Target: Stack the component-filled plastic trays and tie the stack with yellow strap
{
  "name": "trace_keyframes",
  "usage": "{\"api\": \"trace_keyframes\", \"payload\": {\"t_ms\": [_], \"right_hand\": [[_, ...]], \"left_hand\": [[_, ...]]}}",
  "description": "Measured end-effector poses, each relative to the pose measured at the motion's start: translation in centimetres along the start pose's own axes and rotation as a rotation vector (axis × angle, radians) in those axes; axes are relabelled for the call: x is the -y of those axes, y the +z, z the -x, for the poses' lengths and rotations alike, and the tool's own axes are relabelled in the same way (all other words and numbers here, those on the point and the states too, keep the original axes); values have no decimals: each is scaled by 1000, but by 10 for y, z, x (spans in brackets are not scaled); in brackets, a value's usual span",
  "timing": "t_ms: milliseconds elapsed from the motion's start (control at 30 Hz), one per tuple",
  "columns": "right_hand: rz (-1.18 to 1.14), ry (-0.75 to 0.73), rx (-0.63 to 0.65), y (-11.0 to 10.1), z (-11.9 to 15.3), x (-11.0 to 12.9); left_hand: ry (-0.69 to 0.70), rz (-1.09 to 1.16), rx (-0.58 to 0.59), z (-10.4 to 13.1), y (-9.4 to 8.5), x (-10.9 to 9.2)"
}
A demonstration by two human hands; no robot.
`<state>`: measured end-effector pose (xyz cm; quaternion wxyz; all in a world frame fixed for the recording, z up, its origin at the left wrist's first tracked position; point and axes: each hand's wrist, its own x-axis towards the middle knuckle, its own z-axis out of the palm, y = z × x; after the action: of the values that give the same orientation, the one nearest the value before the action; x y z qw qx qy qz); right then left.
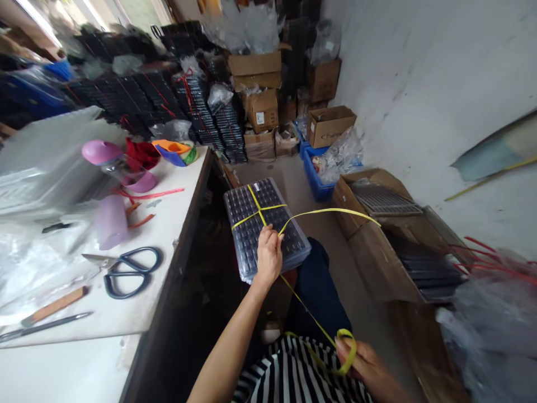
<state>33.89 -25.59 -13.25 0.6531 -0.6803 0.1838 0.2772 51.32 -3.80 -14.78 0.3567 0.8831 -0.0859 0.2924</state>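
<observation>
On my lap rests a stack of clear plastic trays [244,238] filled with small dark pieces, and a yellow strap [259,209] crosses over its top. My left hand [269,254] is closed on this strap at the near part of the stack, and a free end arches away to the right. Lower right, near my striped shirt, my right hand [367,366] grips a curled length of the same strap. The strap runs taut from the stack's near side down to that hand. Some of the right hand is blurred.
A white table [168,224] at left holds scissors [126,268], a purple cup [111,222], a wooden-handled tool and plastic sheets. Open cardboard boxes [364,252] and a blue crate [319,173] stand along the right wall. Strapped dark stacks [229,131] fill the back.
</observation>
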Motion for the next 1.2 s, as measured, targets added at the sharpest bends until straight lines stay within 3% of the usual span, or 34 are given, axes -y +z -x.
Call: {"api": "trace_keyframes", "payload": {"t_ms": [100, 233, 333, 433, 600, 700, 967, 1067, 1200], "right_hand": [[36, -27, 96, 3, 5, 11], [7, -92, 120, 12, 2, 43], [-373, -207, 54, 29, -24, 81], [-796, -121, 173, 51, -63, 123], [-940, 36, 369, 72, -107, 167], [-912, 76, 431, 75, -108, 167], [-930, 140, 531, 68, -89, 130], [-936, 138, 538, 70, -90, 123], [-961, 94, 528, 72, -91, 115]], "left_hand": [[8, -14, -1, -1, 0, -1], [3, -20, 7, 0, -2, -3], [-7, -23, 12, 2, -6, -4], [-3, -36, 4, 4, -9, -6], [72, -40, 10, 5, -11, -7], [115, -44, 34, 4, -12, -6], [125, -151, 191, 8, -6, -3], [56, -267, 270, -10, -6, 10], [-65, -442, 419, -59, -16, 34]]}}
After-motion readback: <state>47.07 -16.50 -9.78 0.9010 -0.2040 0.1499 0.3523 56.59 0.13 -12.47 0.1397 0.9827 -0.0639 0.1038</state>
